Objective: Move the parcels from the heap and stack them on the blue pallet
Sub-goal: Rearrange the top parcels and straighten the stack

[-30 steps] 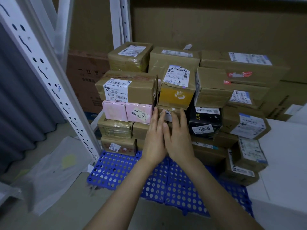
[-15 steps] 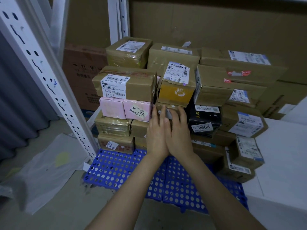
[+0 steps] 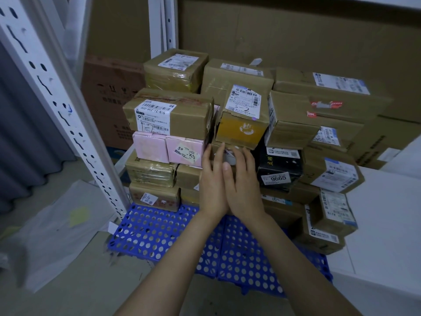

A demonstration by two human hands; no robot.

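Note:
Several taped brown parcels are stacked in rows on the blue perforated pallet. Among them are two pink boxes, a yellow-fronted box and a black box marked 9665. My left hand and my right hand lie side by side, fingers flat, pressed against the front of a small parcel in the middle of the stack, under the yellow-fronted box. That parcel is mostly hidden by my fingers. Neither hand grips anything.
A white perforated rack post slants down at the left, beside the pallet's corner. Large cardboard sheets stand behind the stack. A white surface borders the right side. A plastic sheet lies on the floor at left.
Both hands have stayed pressed flat on the middle parcel. The view has shifted slightly, so the stack sits a little higher in the frame.

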